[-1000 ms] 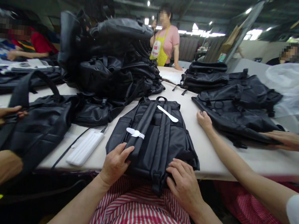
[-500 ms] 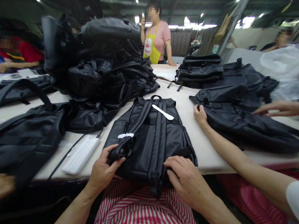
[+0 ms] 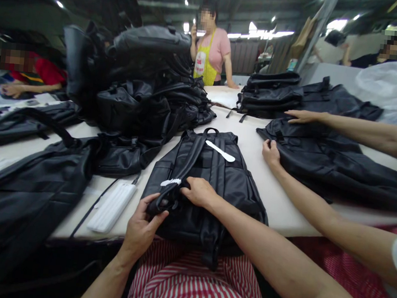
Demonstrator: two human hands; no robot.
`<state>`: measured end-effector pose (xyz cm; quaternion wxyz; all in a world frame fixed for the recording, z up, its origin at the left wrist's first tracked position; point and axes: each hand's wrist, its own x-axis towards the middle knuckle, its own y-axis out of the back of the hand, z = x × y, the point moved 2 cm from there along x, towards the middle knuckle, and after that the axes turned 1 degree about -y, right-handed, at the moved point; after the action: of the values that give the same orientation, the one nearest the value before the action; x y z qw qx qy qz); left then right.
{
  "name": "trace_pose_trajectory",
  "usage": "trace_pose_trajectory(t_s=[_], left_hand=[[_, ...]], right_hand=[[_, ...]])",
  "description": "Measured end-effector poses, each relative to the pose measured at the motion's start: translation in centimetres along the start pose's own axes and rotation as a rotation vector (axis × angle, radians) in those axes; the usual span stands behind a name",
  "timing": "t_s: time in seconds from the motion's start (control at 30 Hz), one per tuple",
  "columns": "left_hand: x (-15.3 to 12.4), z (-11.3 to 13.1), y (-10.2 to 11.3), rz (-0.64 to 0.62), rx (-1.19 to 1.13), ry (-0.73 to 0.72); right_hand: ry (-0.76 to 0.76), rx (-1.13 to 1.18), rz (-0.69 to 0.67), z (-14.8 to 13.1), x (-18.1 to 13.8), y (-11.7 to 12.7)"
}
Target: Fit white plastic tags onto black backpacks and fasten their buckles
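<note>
A black backpack (image 3: 212, 187) lies back-side up on the pale table (image 3: 254, 149) in front of me, its bottom hanging over the near edge onto my striped lap. My left hand (image 3: 142, 230) is closed on the folded lower end of its left shoulder strap (image 3: 170, 193). My right hand (image 3: 199, 191) has crossed over and pinches the same strap beside a white plastic tie (image 3: 170, 182). A second white tie (image 3: 220, 151) lies on the right strap.
A tall heap of black bags (image 3: 145, 84) rises at the left back, more bags (image 3: 323, 150) at the right under a co-worker's two hands (image 3: 271, 153). A white ribbed pack (image 3: 112, 206) lies by the near edge. A person in a yellow apron (image 3: 210, 52) stands at the far end.
My right hand left the bag's lower right and moved across to the left strap by the white tie. My left hand folded the strap end. The co-worker's far hand slid back across their bag.
</note>
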<state>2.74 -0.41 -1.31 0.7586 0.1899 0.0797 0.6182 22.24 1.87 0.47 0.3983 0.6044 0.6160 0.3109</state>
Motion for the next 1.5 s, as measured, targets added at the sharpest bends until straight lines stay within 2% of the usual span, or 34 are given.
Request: trace_pose_trajectory(t_s=[0.17, 0.37, 0.47, 0.6, 0.9, 1.13, 1.3, 1.5], left_hand=[[-0.1, -0.7, 0.0, 0.032, 0.028, -0.015], [-0.3, -0.9, -0.6, 0.213, 0.017, -0.091], [-0.4, -0.9, -0.9, 0.260, 0.006, -0.129], [-0.2, -1.0, -1.0, 0.313, 0.011, -0.092], [0.0, -1.8, -0.8, 0.291, -0.037, -0.011], [-0.1, -1.8, -0.8, 0.294, -0.060, -0.004], [-0.2, -1.8, -1.0, 0.308, -0.040, -0.041], [-0.2, -1.5, -1.2, 0.327, -0.004, -0.069]], right_hand=[[-0.022, 0.048, -0.038, 0.0, 1.6, -1.6], [-0.110, 0.134, -0.078, 1.3, 3.0, -2.9], [-0.132, 0.202, -0.125, 2.0, 3.4, -3.6], [-0.098, 0.259, -0.108, 2.3, 3.2, -3.8], [0.038, 0.441, 0.037, 2.0, 1.6, -2.7], [0.032, 0.722, -0.064, 1.4, 2.0, -3.7], [-0.055, 1.095, -0.123, 1.0, 2.0, -3.9], [-0.104, 1.082, -0.094, 0.6, 2.3, -4.4]])
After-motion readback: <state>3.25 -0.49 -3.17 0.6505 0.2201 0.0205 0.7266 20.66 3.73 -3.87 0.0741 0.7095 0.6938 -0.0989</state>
